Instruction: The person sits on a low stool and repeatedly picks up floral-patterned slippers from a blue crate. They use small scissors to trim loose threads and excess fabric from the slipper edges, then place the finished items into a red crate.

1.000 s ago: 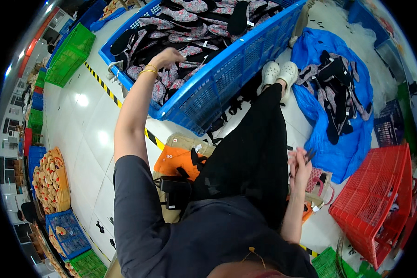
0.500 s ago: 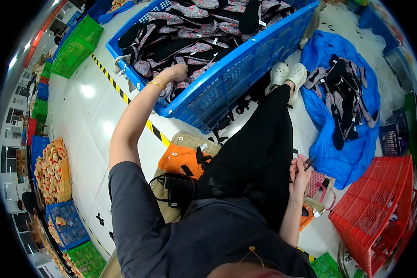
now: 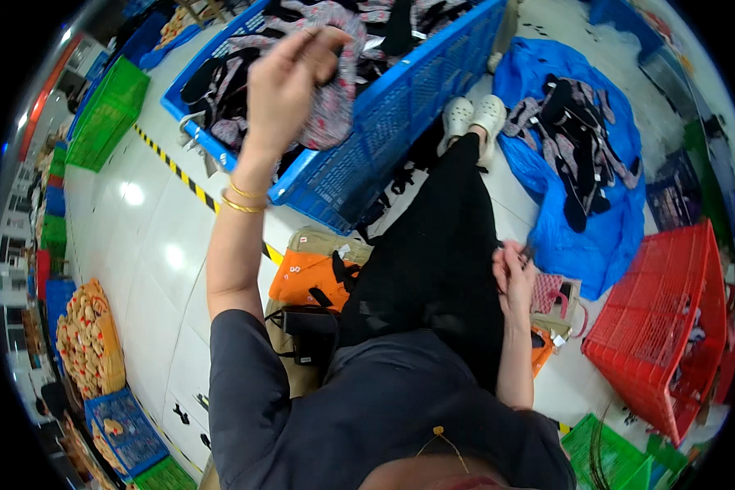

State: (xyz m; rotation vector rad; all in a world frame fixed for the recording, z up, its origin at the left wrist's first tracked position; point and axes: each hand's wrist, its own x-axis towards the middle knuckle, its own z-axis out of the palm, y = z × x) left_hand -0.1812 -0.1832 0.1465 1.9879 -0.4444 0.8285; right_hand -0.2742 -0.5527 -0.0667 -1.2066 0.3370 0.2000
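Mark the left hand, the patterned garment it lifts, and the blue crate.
left hand [image 3: 282, 86], head view, back of the hand
patterned garment [image 3: 335, 110], head view, hanging fabric right of the wrist
blue crate [image 3: 392, 122], head view, near mesh wall

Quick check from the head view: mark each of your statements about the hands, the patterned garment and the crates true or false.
1. The left hand grips a patterned garment above the blue crate. True.
2. The right hand is inside the red crate. False: it rests by the person's thigh, apart from that crate.
3. Dark and patterned clothes lie on a blue sheet. True.
4. The blue crate is empty. False: it holds many garments.
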